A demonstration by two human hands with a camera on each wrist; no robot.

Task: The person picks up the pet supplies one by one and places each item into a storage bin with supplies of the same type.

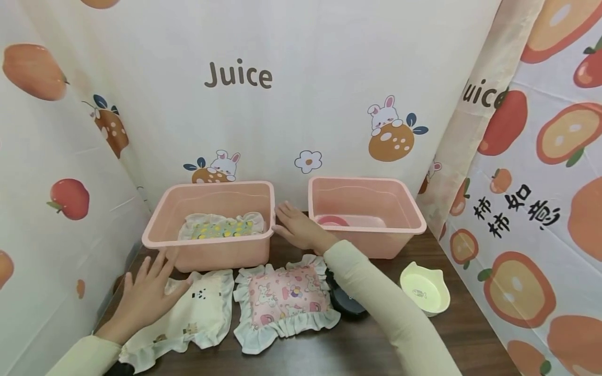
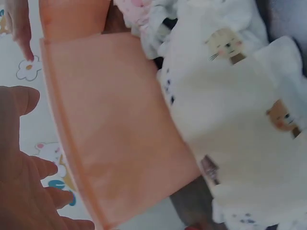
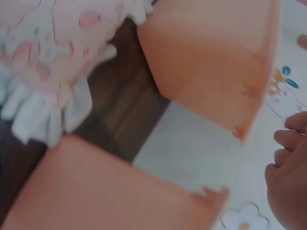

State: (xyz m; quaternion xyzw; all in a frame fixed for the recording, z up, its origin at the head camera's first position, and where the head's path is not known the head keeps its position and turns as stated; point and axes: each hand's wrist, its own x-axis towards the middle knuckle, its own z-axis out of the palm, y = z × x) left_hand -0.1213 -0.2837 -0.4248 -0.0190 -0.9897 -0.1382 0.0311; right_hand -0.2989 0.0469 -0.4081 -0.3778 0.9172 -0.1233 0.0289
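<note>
My left hand (image 1: 146, 295) is spread open over a white frilled cushion (image 1: 199, 313) with animal prints, its fingertips overlapping the front of the left pink bin (image 1: 221, 256). Inside that bin lies a frilled cushion (image 1: 223, 228) with a yellow-and-green print. At the bin's right rim is my right hand (image 1: 301, 227), fingers extended and holding nothing. The right wrist view shows this hand (image 3: 290, 163) beside the bins' rims. Below my right hand, a pink frilled cushion (image 1: 289, 297) lies on the table. In the left wrist view, the left hand (image 2: 29, 177) has its fingers apart with nothing in them.
A second pink bin (image 1: 367, 240) stands at the right with a pink round item (image 1: 333, 221) in it. A dark bowl (image 1: 347, 302) is partly under my right forearm. A pale green cat-eared bowl (image 1: 425, 290) sits farther right. Printed curtains (image 1: 291, 120) surround the dark wooden table (image 1: 329, 350).
</note>
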